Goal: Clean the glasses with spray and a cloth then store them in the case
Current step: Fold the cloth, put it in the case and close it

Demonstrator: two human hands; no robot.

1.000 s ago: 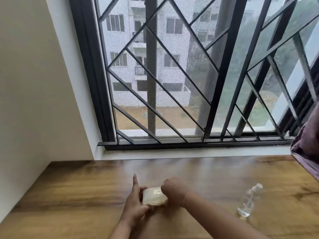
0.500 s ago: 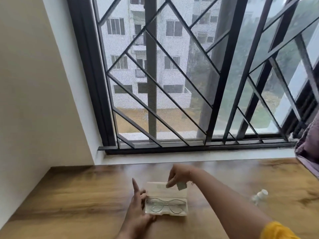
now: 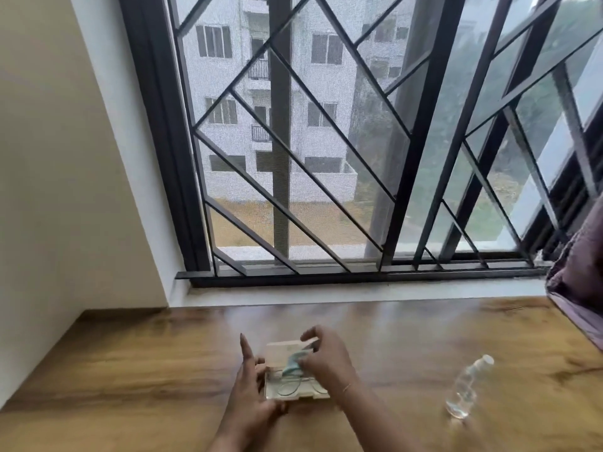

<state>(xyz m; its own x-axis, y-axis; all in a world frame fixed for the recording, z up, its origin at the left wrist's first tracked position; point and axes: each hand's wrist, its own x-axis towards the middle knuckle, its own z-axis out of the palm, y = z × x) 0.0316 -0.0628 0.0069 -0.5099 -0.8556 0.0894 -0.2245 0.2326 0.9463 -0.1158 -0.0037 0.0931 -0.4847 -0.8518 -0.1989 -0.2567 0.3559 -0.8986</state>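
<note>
Case (image 3: 295, 384): open, near centre of table (image 3: 130, 370), glasses (image 3: 290, 386) inside.
Right hand (image 3: 326, 357): pinches cloth (image 3: 293, 363).
Left hand (image 3: 249, 386): steadies case, fingers loose.
Spray (image 3: 466, 386): right, well apart.
Risk: cloth may drag the glasses out.

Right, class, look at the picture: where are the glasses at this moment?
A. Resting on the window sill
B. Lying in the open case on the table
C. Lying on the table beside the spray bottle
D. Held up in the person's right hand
B: the glasses lie in the bottom half of the open case on the table, while the right hand holds a pale green cloth over them.
</note>
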